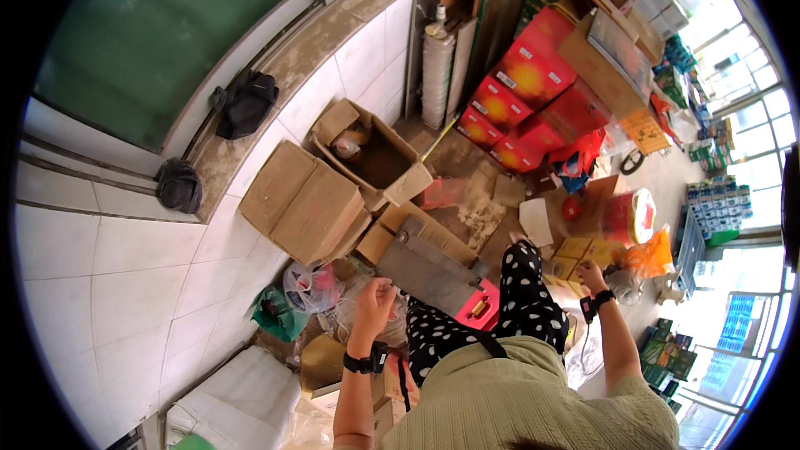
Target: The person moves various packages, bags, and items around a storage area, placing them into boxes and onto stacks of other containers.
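My left hand (377,304) is raised at the left of a flat grey board (431,265), its fingers bent; whether it holds anything small cannot be told. On the right, my right hand (589,276) is beside a stack of small yellow boxes (572,250), fingers curled, and any contact with them is unclear. The grey board lies before my lap, over an open cardboard box. At its near end is a bright pink piece (480,306) with a gold-coloured object (479,308) on it. Both wrists wear black straps with small devices.
Cardboard boxes (300,200), one open with things inside, stand by the tiled wall. Plastic bags (312,286) lie at the left. Red cartons (531,69) are stacked ahead, near a wrapped roll (437,69). An orange bag (653,253) and a red round container (628,215) are at the right.
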